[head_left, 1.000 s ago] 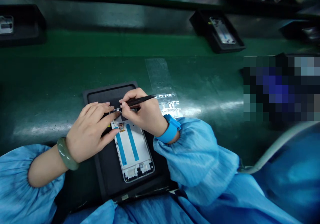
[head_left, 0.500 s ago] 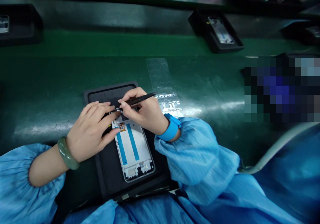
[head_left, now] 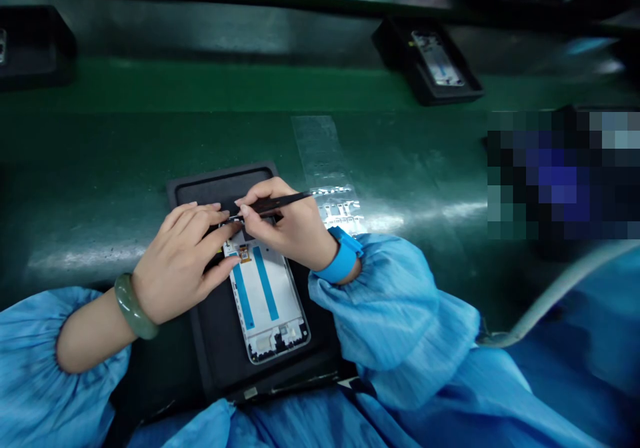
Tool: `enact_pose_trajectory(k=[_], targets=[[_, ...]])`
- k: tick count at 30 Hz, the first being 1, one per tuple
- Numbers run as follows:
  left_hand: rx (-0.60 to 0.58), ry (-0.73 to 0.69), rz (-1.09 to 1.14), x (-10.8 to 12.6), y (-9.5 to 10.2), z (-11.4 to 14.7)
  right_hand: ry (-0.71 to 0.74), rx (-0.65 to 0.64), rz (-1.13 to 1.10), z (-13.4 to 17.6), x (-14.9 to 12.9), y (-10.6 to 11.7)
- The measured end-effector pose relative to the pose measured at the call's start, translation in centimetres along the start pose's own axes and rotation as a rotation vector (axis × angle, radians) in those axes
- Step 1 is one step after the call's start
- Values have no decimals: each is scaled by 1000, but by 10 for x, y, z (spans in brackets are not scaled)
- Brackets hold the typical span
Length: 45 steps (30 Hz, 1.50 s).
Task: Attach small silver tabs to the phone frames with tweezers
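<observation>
A phone frame point(head_left: 280, 288), white with two blue strips and a small orange flex connector, lies slanted in a black foam tray point(head_left: 215, 341). My left hand point(head_left: 183, 258) rests across its upper left part, fingers outstretched and thumb apart, the fingertips touching the frame's top end. Pinched in my right hand point(head_left: 293, 225) is a pair of black tweezers point(head_left: 280, 203), the rear end pointing right. Their tips are at the frame's top end, close to my left fingertips. What lies between the tips is hidden by my fingers.
A clear plastic sheet point(head_left: 320, 148) with small parts lies on the green table point(head_left: 100, 161) beyond my right hand. Further back, another black tray point(head_left: 455, 95) holds a phone frame. A dark tray point(head_left: 40, 55) stands at far left. At right, a pale tube point(head_left: 565, 291) curves past blue cloth.
The tweezers' rear end has dipped slightly in my right hand. My left hand and the phone frame stay put. The background trays have shifted slightly left.
</observation>
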<state>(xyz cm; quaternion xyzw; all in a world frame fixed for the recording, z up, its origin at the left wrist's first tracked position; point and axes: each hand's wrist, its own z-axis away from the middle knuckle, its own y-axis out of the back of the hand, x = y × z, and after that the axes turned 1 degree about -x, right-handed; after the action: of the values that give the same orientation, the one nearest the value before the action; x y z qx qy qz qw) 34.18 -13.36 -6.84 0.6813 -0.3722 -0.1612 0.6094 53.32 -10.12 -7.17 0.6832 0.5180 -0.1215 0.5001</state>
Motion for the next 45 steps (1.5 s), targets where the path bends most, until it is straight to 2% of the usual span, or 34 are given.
enact_pose_trajectory(k=[6,9,14,18,21,25,26,28,31,33,35,38,40,42,45], targets=[[-3,0,11,0,0,0,112,-25,82,1,0,-4],[-16,3,13,-1,0,0,119,-30,77,-1,-1,-5],[-18,6,-1,-2,-1,0,-72,-6,-82,-2,2,-5],[-31,18,-6,-4,-1,0,-298,169,-395,0,8,-6],[-63,21,-38,-1,2,0,-329,259,-477,-2,7,0],[-5,-27,-115,28,8,-9,-262,459,-409,-6,0,28],[-21,-51,-106,39,7,-15,-257,522,-382,-5,0,38],[-124,-71,-80,63,3,-30,-267,609,-318,1,8,56],[-265,59,-163,95,-11,-54,-346,630,-255,18,31,79],[-292,141,-227,108,-19,-66,-446,599,-262,32,47,88],[-293,166,-260,113,-23,-72,-553,550,-281,46,60,94],[-303,155,-299,104,-19,-75,-679,476,-306,61,68,99],[-308,157,-330,87,-13,-78,-733,454,-337,66,69,102],[-311,195,-366,59,-6,-83,-759,444,-375,69,69,102],[-295,349,-426,2,7,-91,-755,402,-402,69,68,101]])
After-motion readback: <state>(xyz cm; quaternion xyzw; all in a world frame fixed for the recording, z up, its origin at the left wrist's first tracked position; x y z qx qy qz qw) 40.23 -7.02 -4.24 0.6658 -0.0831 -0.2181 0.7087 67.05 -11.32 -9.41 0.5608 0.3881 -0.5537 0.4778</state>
